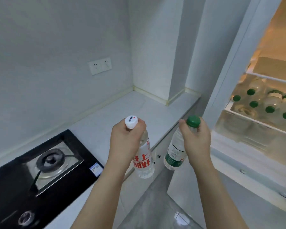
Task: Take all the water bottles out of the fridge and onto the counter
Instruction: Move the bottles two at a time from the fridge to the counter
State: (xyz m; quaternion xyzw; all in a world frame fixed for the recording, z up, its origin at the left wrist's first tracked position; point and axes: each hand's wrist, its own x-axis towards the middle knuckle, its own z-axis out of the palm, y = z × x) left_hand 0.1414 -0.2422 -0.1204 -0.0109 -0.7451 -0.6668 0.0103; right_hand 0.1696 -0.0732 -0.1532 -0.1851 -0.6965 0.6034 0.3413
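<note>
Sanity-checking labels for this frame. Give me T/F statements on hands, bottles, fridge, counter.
1. The left hand grips a bottle with a white cap. True.
2. The right hand is empty. False: it grips the green-capped bottle near its neck.
3. Both held bottles already stand on the counter. False: both hang in the air in front of the counter edge, held by their tops.
4. Green-capped bottles remain on the fridge shelf. True: several green caps show there.
5. The fridge door is closed. False: the lit interior of the fridge is open to view.
</note>
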